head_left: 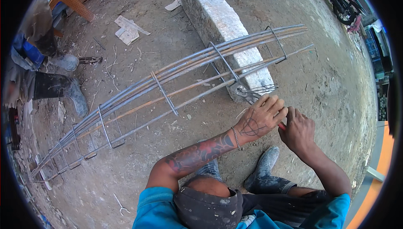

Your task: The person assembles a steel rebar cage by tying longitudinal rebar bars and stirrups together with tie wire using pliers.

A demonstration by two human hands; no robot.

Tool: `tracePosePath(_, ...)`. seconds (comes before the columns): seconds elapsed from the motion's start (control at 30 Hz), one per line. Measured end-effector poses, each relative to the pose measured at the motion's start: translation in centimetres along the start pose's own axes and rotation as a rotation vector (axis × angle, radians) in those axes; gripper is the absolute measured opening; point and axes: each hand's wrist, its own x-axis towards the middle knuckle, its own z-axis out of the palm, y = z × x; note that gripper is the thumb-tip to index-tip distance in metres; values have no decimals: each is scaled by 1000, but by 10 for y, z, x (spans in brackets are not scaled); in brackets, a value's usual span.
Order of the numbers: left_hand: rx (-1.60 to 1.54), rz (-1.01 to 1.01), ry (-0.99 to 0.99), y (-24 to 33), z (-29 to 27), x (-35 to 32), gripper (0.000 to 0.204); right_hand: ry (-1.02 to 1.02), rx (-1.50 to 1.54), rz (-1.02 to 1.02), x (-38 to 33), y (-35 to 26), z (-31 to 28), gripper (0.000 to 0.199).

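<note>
A long cage of steel rebars with rectangular stirrups lies across the dirt ground, its right part resting on a stone block. Metal pincers bite on thin tie wire at a stirrup next to the block. My left hand, tattooed and with a bracelet at the wrist, lies curled over the pincers' handles. My right hand is closed just behind it, against the red handle end. How the fingers wrap the handles is hidden.
Another person's grey boots stand at the left by the cage. A wooden stool and scraps of board lie farther back. My own boot is below my hands. A parked two-wheeler is at top right.
</note>
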Motion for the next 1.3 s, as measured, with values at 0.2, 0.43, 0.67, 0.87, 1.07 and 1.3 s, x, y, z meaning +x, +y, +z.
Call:
tracePosePath(0.2, -170, 131, 114, 16, -20, -23, 36, -345, 479, -85, -23, 38, 4, 31)
tracePosePath(0.43, -1568, -811, 90, -10, -29, -114, 84, -1010, 1279, -38, -44, 28, 40, 22)
tracePosePath(0.67, -1625, -1133, 15, -8, -37, -98, 49, -1141, 1390, -143, -20, 19, 44, 31)
tracePosePath(0.87, -881, -1328, -6, -7, -12, -116, 29, -1114, 1330, -322, -20, 43, 105, 45)
tracePosePath(1.07, -79, -1196, -94, -20, -22, -119, 37, -740, 1062, -569, -21, 58, 187, 47)
tracePosePath(1.3, -310, -1073, -337, 27, -31, -123, 38, -286, 489, -293, -1, 21, 196, 59)
